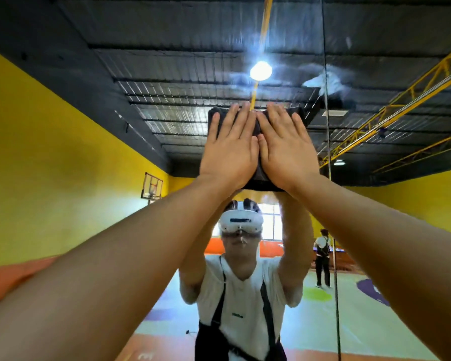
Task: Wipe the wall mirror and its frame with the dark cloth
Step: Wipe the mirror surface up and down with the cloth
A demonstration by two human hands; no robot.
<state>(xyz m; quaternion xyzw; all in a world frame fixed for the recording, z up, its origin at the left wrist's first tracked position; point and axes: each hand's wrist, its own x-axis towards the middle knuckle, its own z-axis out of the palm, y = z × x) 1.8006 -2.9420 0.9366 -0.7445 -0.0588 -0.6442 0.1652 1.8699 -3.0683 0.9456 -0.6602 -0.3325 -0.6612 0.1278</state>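
Note:
The wall mirror (130, 142) fills nearly the whole view and reflects a hall with yellow walls and a dark ceiling. High on the glass, a folded dark cloth (258, 175) lies flat under both of my hands. My left hand (229, 147) presses on its left half with straight fingers pointing up. My right hand (284, 149) presses on the right half the same way, thumbs touching side by side. Only the cloth's edges show around my hands. A thin dark vertical line (328, 152), a seam or frame edge, runs down the mirror on the right.
White smears (323, 82) mark the glass up right of my hands, near a reflected ceiling lamp (261, 70). The mirror shows my own reflection (241, 282) with a white headset, and a second person (322, 256) standing far back in the hall.

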